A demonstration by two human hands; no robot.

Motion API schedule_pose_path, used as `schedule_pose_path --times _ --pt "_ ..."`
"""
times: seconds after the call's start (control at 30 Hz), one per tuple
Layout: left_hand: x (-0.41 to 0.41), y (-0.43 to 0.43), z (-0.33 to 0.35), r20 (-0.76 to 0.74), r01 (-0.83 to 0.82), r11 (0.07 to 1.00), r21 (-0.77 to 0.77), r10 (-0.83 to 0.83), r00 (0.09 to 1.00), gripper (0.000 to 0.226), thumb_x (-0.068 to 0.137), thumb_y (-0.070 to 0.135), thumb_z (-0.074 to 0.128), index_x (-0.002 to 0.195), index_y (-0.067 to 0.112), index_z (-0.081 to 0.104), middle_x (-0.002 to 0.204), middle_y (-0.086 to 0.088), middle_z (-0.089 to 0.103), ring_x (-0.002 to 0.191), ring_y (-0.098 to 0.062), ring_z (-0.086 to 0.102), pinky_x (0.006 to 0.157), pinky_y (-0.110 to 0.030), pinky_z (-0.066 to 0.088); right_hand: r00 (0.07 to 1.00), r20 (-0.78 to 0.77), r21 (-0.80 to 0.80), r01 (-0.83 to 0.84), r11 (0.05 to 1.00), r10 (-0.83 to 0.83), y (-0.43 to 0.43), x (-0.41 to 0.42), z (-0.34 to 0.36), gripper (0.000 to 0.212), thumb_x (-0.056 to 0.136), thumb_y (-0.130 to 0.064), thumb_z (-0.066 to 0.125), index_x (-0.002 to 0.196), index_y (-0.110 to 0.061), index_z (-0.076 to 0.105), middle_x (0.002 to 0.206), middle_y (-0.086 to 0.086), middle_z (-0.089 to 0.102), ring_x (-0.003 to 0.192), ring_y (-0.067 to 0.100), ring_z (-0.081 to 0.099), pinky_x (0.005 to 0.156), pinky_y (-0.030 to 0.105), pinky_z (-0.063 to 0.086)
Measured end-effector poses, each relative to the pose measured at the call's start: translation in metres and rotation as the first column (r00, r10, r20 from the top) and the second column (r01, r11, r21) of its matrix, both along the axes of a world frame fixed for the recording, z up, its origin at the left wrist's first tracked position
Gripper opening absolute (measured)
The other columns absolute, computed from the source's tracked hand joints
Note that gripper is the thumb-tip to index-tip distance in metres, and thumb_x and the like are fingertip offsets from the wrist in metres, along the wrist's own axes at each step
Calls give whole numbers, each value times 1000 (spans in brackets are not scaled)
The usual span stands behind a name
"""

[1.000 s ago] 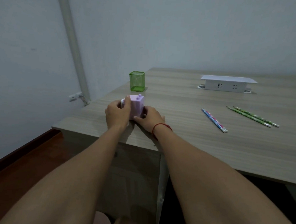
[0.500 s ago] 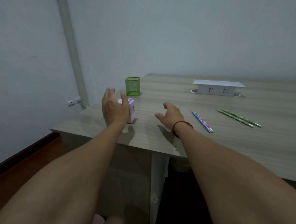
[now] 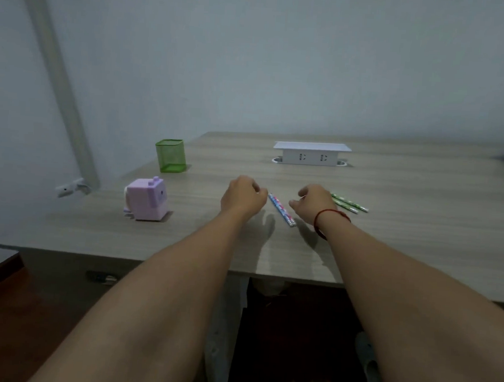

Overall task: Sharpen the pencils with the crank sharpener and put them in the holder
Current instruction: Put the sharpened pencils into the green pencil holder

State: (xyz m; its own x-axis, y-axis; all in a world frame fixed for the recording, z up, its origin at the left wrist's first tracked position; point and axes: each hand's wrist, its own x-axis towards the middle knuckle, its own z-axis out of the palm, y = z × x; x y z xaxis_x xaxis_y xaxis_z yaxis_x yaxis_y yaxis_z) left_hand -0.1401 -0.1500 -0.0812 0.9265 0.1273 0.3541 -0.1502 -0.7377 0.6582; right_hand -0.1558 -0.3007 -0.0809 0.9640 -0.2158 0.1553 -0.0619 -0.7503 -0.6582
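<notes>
Both hands empty: left hand (image 3: 243, 196) & right hand (image 3: 312, 205) flank blue pencil (image 3: 282, 209), fingers loosely curled, apart, prob. to pick it up.

Worktop (image 3: 389, 243): pale grey wood-grain laminate, front edge nearest the camera. Behind worktop: plain pale blue-grey wall (image 3: 282, 59), dim even light. Left of worktop: white vertical pipe (image 3: 54, 69) down the wall corner; small white fitting (image 3: 68, 188) at its foot. Below worktop, left: dark reddish-brown floor (image 3: 15, 324). On worktop, rear centre: white raised socket box (image 3: 310, 154).
</notes>
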Motion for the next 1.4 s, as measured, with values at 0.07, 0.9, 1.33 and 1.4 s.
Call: schedule_pose_path --times 0.07,0.9,1.33,1.4 --pt "6 -13 -9 -60 19 1000 -15 -19 998 23 82 34 60 74 13 67 94 -13 71 92 -30 65 76 -31 48 999 -32 -3 -24 1000 24 -2 3 -7 43 84 -35 69 115 -6 65 121 13 65 112 30 61 100 39 47" --pt "35 -33 -13 -188 -56 951 305 117 975 29 84 15 64 109 4 57 117 -17 59 106 -32 60 86 -36 52 997 -65 -372 -70 926 49 0 19 -9 24 94 -8 50 115 0 60 120 18 61 110 32 60 85 33 48" --pt "26 33 47 6 -175 974 142 176 984 27 92 7 47 116 -4 51 124 -24 52 113 -39 55 90 -40 46 996 -11 83 -82 993 83 58 16 52 32 89 0 49 121 -1 48 114 20 60 105 37 64 89 44 55" --pt "32 48 63 46 -185 978 95 182 982 25 92 8 46 114 -4 52 122 -24 53 109 -39 56 85 -39 46 993 42 103 -113 988 109 76 20 73 25 87 -2 50 112 -7 46 105 18 56 105 37 63 86 40 55"
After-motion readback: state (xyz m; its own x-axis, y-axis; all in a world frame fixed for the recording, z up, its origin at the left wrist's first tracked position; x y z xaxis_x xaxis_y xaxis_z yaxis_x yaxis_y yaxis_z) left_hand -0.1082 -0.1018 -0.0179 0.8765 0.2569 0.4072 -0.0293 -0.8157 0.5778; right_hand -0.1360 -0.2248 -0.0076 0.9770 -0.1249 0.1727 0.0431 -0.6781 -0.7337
